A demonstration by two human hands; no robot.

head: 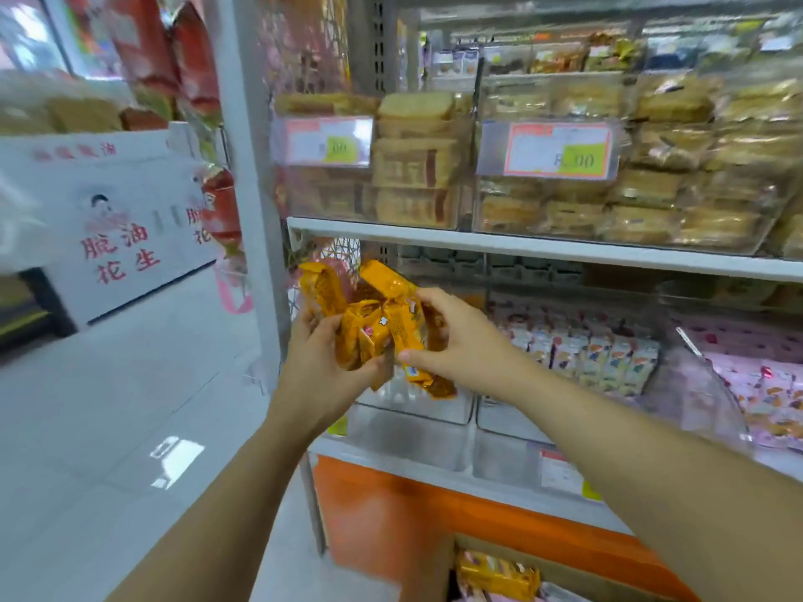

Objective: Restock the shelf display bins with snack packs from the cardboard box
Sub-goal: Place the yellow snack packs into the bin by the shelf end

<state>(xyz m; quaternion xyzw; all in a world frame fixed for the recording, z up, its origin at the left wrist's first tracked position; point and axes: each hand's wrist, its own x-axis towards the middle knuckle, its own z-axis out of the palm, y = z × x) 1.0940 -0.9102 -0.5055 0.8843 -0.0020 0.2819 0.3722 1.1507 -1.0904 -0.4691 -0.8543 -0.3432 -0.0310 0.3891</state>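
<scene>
Both hands hold one bunch of orange snack packs (373, 328) in front of the lower shelf. My left hand (315, 362) grips the bunch from the left and below. My right hand (456, 341) closes on it from the right, thumb on a pack that hangs down. Below the bunch sits a clear display bin (413, 432) at the shelf's left end. The cardboard box (460, 553) shows at the bottom edge, with more orange packs (495, 575) inside it.
The upper shelf (543, 247) carries clear bins of bread and cake packs with price tags. Right of the bunch are bins of white and pink snack packs (599, 358). An orange shelf base (391, 514) lies below. A white printed carton (121, 236) stands across the tiled aisle.
</scene>
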